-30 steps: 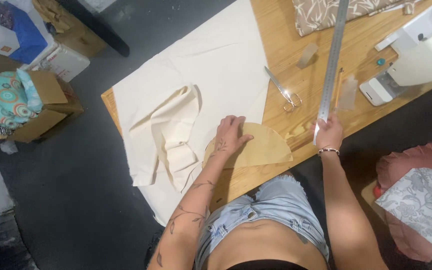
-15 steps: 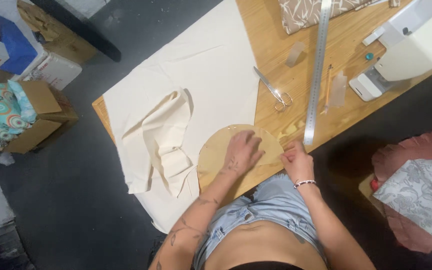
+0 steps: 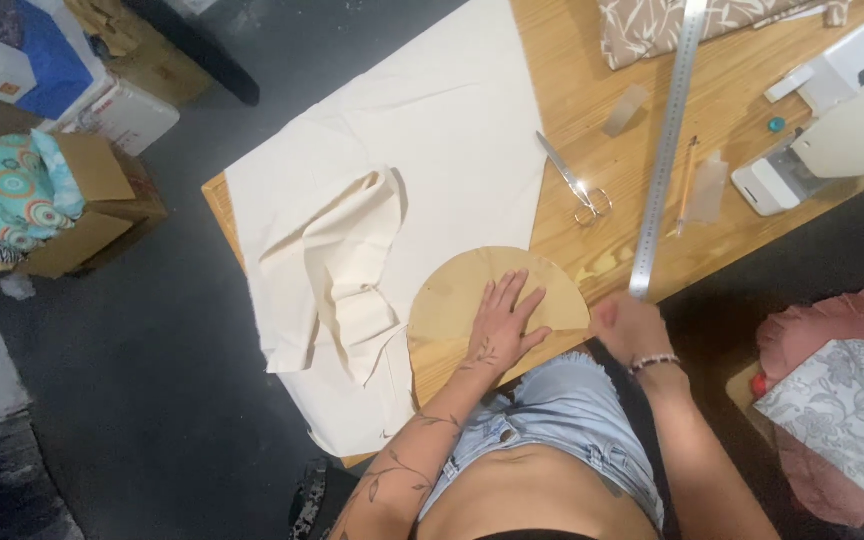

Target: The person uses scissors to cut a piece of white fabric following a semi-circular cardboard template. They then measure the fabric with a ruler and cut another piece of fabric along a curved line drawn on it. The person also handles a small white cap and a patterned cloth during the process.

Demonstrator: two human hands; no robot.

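My left hand (image 3: 500, 322) lies flat, fingers spread, on a tan round paper pattern (image 3: 462, 290) at the near edge of the wooden table (image 3: 572, 90). The pattern partly overlaps a large cream cloth (image 3: 422, 140) with a crumpled folded piece (image 3: 337, 265) on it. My right hand (image 3: 628, 326) is at the table edge with curled fingers, just below the near end of a long metal ruler (image 3: 664, 160). The blur hides whether it grips the ruler.
Scissors (image 3: 576, 184) lie between the cloth and the ruler, a pencil (image 3: 687, 185) right of the ruler. A white sewing machine (image 3: 842, 130) stands at the right, patterned brown fabric (image 3: 692, 25) at the back. A cardboard box (image 3: 72, 215) with colourful fabrics sits on the floor left.
My left hand slid with the round pattern toward the near table edge. My right hand came down from the ruler's end toward the table edge.
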